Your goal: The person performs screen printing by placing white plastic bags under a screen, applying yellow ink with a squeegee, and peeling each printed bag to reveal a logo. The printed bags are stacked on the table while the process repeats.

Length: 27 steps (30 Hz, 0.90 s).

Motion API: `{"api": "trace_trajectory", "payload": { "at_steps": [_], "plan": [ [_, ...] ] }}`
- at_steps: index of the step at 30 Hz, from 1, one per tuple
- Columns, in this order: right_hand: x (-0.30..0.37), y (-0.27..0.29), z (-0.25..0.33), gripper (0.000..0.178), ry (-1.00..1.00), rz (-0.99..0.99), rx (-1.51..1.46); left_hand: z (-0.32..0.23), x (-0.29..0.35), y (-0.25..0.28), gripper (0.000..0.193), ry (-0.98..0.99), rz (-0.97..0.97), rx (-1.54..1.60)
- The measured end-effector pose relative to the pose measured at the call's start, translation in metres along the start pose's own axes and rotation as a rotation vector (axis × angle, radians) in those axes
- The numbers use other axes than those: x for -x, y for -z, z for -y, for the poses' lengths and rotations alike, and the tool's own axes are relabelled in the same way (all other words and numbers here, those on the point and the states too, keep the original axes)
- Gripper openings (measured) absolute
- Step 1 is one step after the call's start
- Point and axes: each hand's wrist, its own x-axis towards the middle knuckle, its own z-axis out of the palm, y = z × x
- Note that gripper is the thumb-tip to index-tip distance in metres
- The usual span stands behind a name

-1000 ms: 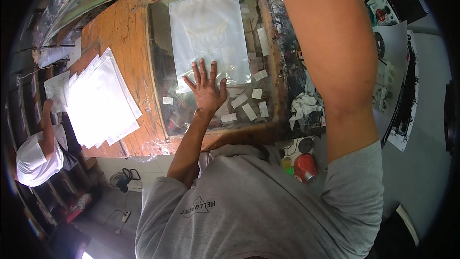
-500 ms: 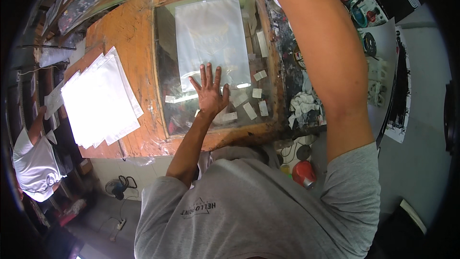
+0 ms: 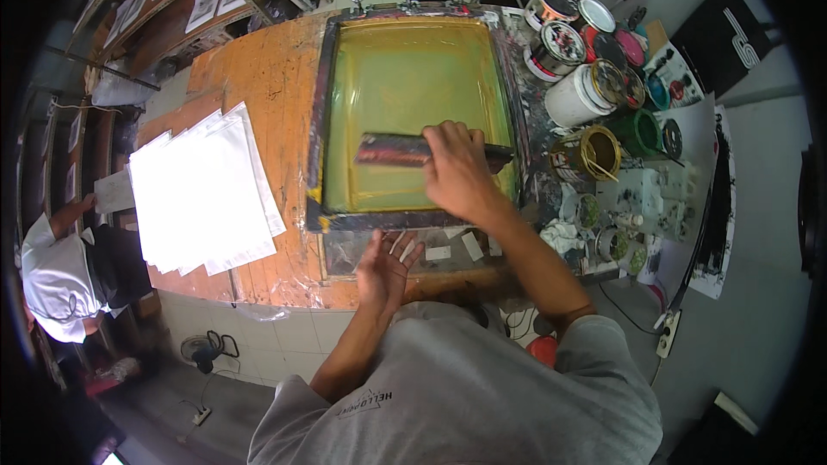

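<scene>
A screen-printing frame [image 3: 320,112] with dark taped edges and yellow-green mesh [image 3: 405,77] lies lowered over the table's glass panel [image 3: 345,257]. My right hand [image 3: 461,174] is closed around a long, dark squeegee [image 3: 392,150], stained red on its left part. The squeegee lies crosswise above the near half of the mesh; whether its blade touches is hard to tell. At the frame's near edge my left hand [image 3: 385,274] is palm up with fingers apart, holding nothing. The frame hides whatever lies beneath it.
White sheets [image 3: 202,198] are stacked on the wooden table [image 3: 284,77] at left. Paint cans and tubs [image 3: 579,96] crowd the right side, with a crumpled rag [image 3: 562,238] nearer me. A co-worker [image 3: 65,271] stands at far left. Metal clamps [image 3: 409,0] hold the frame's far end.
The screen frame has come down over the glass and the translucent sheet on it. My right arm, raised before, is now lower with the squeegee; my left hand has pulled back toward me.
</scene>
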Motion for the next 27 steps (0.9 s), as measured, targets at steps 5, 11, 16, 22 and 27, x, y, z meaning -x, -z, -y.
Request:
{"api": "trace_trajectory", "payload": {
  "at_steps": [5,11,16,22,27],
  "plan": [
    [-0.086,-0.062,-0.096,0.037,0.057,0.068,0.001,0.024,-0.042,0.042,0.044,0.163,-0.344,-0.029],
    [-0.202,-0.117,-0.148,0.039,0.053,-0.038,0.247,0.025,-0.039,0.041,0.04,0.175,-0.366,-0.047],
    [-0.17,-0.124,-0.12,0.033,0.014,0.053,0.226,0.031,-0.033,0.052,0.037,0.127,-0.317,-0.141],
    [-0.004,-0.083,-0.024,0.044,0.073,0.025,0.135,0.02,-0.021,0.025,0.019,0.124,-0.337,-0.194],
    [0.083,-0.049,0.039,0.055,-0.069,0.174,-0.003,0.028,-0.035,0.039,0.017,0.109,-0.287,-0.178]
  ]
}}
